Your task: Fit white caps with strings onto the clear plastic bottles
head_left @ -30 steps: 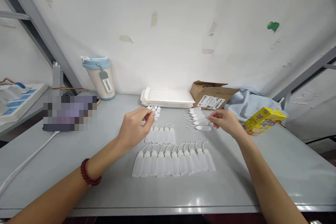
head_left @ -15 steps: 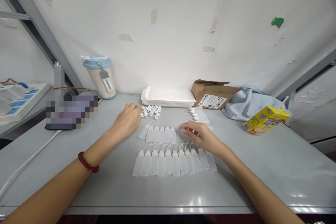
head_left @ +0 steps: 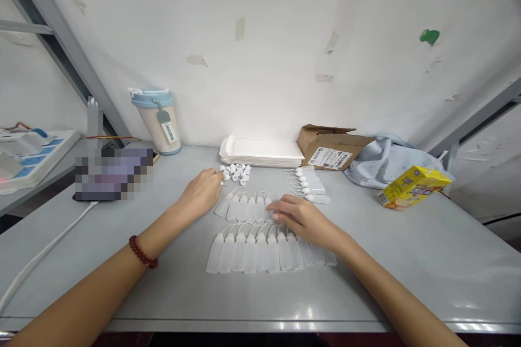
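Observation:
My left hand [head_left: 202, 191] is at the left edge of a small pile of white caps [head_left: 235, 172], its fingers bent together and their tips partly hidden; what they hold, if anything, I cannot make out. My right hand [head_left: 299, 217] reaches over the right end of the middle row of translucent squeeze bottles [head_left: 245, 209]. Its fingers are stretched and a little apart, with the tips at the row's last bottle [head_left: 269, 216]. Nearer me lies a longer row of the same bottles [head_left: 255, 254], its right end partly under my right hand. Thin strap loops curve from the bottle necks.
Several capped bottles [head_left: 311, 184] lie sideways behind my right hand. At the back are a stack of white trays [head_left: 262, 147], an open cardboard box [head_left: 331, 152] and a pale blue cloth [head_left: 386, 160]. A yellow carton [head_left: 413, 188], a tumbler [head_left: 158, 122] and a phone [head_left: 118, 173] flank them.
My right hand has moved left and slightly down, onto the middle row's last bottle, exposing a capped bottle behind it. My left hand has shifted slightly right and down beside the caps.

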`<state>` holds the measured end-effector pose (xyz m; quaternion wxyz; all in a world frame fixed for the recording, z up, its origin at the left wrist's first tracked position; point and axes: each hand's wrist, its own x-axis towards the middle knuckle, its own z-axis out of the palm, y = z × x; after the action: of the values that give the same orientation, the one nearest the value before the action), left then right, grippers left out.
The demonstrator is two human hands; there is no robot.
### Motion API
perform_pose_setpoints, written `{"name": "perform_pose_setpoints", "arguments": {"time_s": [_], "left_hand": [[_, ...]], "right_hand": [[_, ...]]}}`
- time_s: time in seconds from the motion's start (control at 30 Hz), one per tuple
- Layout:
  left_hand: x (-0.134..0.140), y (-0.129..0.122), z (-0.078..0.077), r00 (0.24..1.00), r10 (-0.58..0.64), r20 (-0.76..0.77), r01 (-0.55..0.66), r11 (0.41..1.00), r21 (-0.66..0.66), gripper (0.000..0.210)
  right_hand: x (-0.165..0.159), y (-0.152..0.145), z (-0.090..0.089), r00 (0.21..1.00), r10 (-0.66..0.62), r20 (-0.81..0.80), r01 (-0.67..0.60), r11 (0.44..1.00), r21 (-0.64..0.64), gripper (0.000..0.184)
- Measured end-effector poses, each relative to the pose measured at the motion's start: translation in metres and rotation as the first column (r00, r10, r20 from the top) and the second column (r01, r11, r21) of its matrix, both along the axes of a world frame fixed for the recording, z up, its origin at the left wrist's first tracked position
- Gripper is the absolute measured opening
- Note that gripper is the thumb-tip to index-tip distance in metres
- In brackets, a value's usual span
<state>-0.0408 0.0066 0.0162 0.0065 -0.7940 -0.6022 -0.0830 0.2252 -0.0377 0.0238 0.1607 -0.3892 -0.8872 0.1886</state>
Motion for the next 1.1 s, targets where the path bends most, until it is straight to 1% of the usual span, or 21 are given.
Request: {"name": "perform_pose_setpoints", "arguments": {"time_s": [0.3,0.47,0.53,0.6,0.67,0.77,0.87,0.97,1.03,1.1], "left_hand": [[0.005,-0.005,0.007,0.998,0.046,0.047,-0.046,0.999,0.014,0.020],[0.004,-0.003,0.007,0.988,0.069,0.138,-0.072,0.997,0.014,0.018],[0.006,-0.001,0.007,0.969,0.066,0.240,-0.068,0.998,-0.003,0.019],[0.008,-0.002,0.008,0.910,0.061,0.411,-0.054,0.998,-0.029,0.021],[0.013,-0.004,0.010,0.814,0.062,0.578,-0.031,0.998,-0.063,0.024],[0.022,-0.009,0.017,0.673,0.099,0.733,0.037,0.985,-0.167,0.024],[0.029,-0.016,0.024,0.541,0.201,0.817,0.104,0.948,-0.302,0.021],[0.033,-0.023,0.028,0.445,0.293,0.846,0.165,0.902,-0.399,0.021],[0.035,-0.026,0.029,0.376,0.333,0.865,0.237,0.868,-0.437,0.021],[0.036,-0.029,0.028,0.304,0.365,0.880,0.316,0.833,-0.455,0.022]], "right_hand": [[-0.001,-0.001,-0.002,0.999,0.006,0.040,-0.007,1.000,0.007,0.030],[-0.002,-0.002,-0.002,0.997,-0.016,0.078,0.015,1.000,0.003,0.030],[-0.002,-0.001,-0.002,0.996,-0.028,0.087,0.028,1.000,0.001,0.031],[-0.003,-0.001,-0.003,0.995,-0.043,0.094,0.044,0.999,0.000,0.031],[-0.003,-0.001,-0.005,0.994,-0.059,0.095,0.059,0.998,0.004,0.031],[-0.004,0.000,-0.007,0.993,-0.078,0.083,0.076,0.997,0.034,0.031],[-0.004,0.000,-0.006,0.992,-0.110,0.059,0.104,0.990,0.090,0.030],[-0.004,0.001,-0.004,0.988,-0.152,-0.026,0.154,0.976,0.156,0.027],[-0.004,0.000,-0.003,0.983,-0.140,-0.115,0.161,0.966,0.204,0.024],[-0.004,-0.001,-0.003,0.978,-0.090,-0.188,0.138,0.956,0.260,0.021]]}}
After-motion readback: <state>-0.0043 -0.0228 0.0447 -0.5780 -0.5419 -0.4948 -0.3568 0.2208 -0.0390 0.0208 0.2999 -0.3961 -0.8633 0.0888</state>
